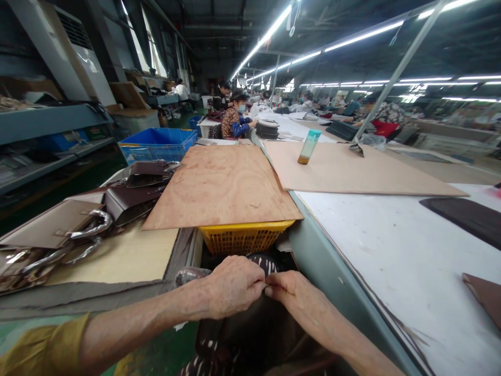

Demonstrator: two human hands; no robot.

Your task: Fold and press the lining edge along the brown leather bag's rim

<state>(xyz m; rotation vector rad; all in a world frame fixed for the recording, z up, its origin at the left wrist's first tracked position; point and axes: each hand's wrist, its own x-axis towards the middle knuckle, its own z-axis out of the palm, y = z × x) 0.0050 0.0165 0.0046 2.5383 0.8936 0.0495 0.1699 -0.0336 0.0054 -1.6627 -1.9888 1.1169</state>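
My left hand (237, 286) and my right hand (295, 292) meet above my lap, fingertips pinched close together. Whatever sits between the fingers is too small or too hidden to make out. Directly beneath them lies a dark brown, leather-like piece (254, 329), blurred and partly covered by my hands and forearms. A plastic-wrapped part (191, 275) shows just beyond my left forearm. Dark cloth with white marks (264, 262) is visible behind the fingers.
Ahead, a plywood board (227, 183) rests over a yellow basket (246, 237). Brown handbags (133, 198) with wrapped handles lie left. A white-topped table (391, 250) stands right, with a bottle (309, 147) on a tan board (364, 167). Beyond are a blue crate (158, 143) and a seated co-worker (235, 120).
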